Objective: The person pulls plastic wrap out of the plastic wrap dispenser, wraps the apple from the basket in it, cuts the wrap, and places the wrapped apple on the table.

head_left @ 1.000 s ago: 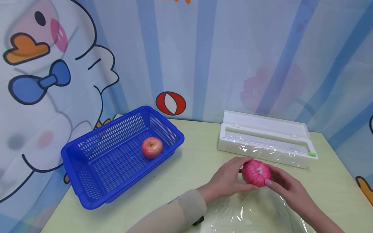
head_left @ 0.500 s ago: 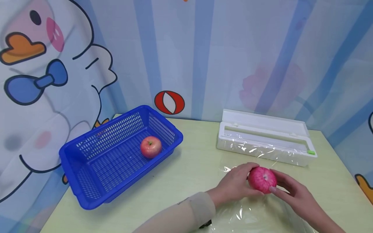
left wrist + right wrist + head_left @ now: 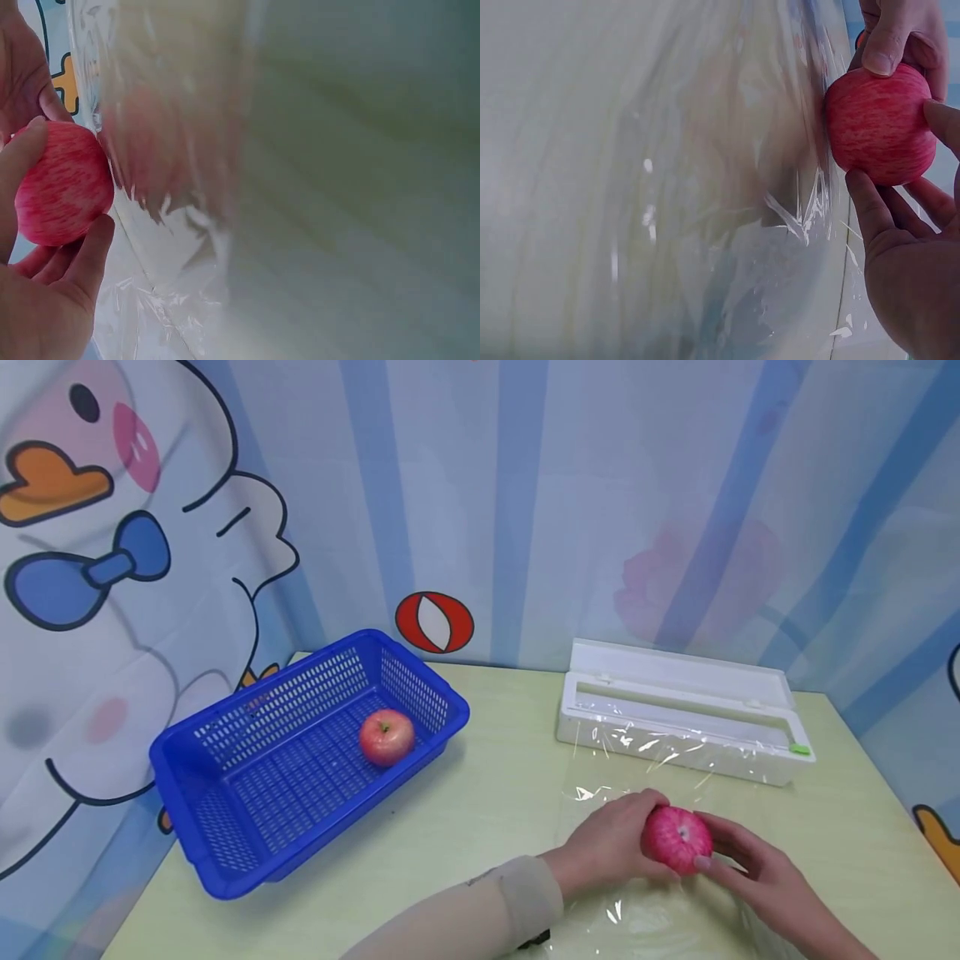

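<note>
Brought the pink-red apple (image 3: 678, 841) toward the body and slightly to the right over the past second, farther from the white box (image 3: 765, 767). Holds it now between both hands, on the near side of that box, dimple facing up. Grips its left flank with the left hand (image 3: 611, 843), thumb toward the body and fingers curved round behind, opened only as far as the fruit demands. Pinches its right flank with the right hand (image 3: 768, 877), thumb and fingertips (image 3: 859, 182) set against the skin and parted just by the fruit. Seen running from the front of the white box toward the body, beneath the hands: clear film (image 3: 622, 914), wrinkled and glinting. Cannot tell from the hazy wrist views about contact between the apple's underside and that film. Sits on the pale worktop (image 3: 465, 810), in the white box's case, with lid (image 3: 682, 672) raised at the back and a green tab (image 3: 800, 749) at the right end. Found well to the left of the white box: a blue basket (image 3: 292, 777) with mesh sides, holding a second apple (image 3: 387, 739), stem up, near its right end. Hung behind the white box: a cartoon backdrop (image 3: 450, 510) with blue stripes.
</note>
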Available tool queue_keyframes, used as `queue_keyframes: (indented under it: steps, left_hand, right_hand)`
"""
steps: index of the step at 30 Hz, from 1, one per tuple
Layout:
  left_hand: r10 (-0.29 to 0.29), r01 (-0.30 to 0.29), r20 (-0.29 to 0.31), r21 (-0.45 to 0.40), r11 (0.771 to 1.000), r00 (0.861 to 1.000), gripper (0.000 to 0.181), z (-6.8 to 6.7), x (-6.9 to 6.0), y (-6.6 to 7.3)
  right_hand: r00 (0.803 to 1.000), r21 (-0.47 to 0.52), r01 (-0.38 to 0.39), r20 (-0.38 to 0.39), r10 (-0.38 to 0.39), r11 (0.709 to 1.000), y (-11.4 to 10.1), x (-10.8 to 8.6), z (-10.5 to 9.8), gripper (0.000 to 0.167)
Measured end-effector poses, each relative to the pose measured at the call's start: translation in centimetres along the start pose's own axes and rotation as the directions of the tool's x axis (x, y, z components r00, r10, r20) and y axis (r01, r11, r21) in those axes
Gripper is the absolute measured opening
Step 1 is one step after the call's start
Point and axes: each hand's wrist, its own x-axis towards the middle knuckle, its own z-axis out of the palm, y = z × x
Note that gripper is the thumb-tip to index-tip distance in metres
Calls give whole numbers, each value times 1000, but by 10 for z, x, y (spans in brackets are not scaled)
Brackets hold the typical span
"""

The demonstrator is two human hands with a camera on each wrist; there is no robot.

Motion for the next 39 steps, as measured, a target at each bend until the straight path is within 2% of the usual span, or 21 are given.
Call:
queue_keyframes:
  steps: [9,15,17,21,24,25,28,31,35,37,39]
  left_hand:
    - [-11,10,24,41,999,1000,75,-1,0,2]
    - [-26,25,38,36,999,999,77,-1,1,1]
    - [-25,23,42,45,999,999,78,-1,1,0]
    - [-19,15,41,86,996,999,88,-2,-2,-1]
    - [-10,5,36,131,991,999,93,-9,-7,-2]
    - [-2,-3,36,145,989,999,93,-12,-10,-3]
    - [24,-32,44,199,979,999,88,-24,-21,-5]
    - [62,-81,82,257,963,995,80,-36,-35,-7]
    - [121,-168,158,330,929,980,67,-47,-60,-11]
    - [170,-232,192,372,899,967,58,-49,-73,-14]
    - [239,-312,218,423,851,946,48,-51,-86,-19]
  right_hand:
    - [1000,24,5,21,-6,1000,1,1,1,63]
    - [997,-1,-60,48,60,998,3,4,-1,66]
    - [997,-11,-58,50,59,998,4,4,-1,65]
    - [1000,-28,6,27,-5,1000,6,1,0,61]
    - [999,-53,46,17,-45,998,6,-3,-3,60]
    - [999,-65,40,23,-38,997,5,-4,-5,60]
    - [996,-93,-56,57,62,994,4,-8,-12,67]
    - [979,-129,-174,86,186,976,3,-15,-20,75]
    - [961,-185,-241,89,260,953,6,-26,-25,79]
    - [958,-221,-248,88,273,943,9,-32,-25,78]
    - [960,-253,-241,82,269,937,13,-39,-24,76]
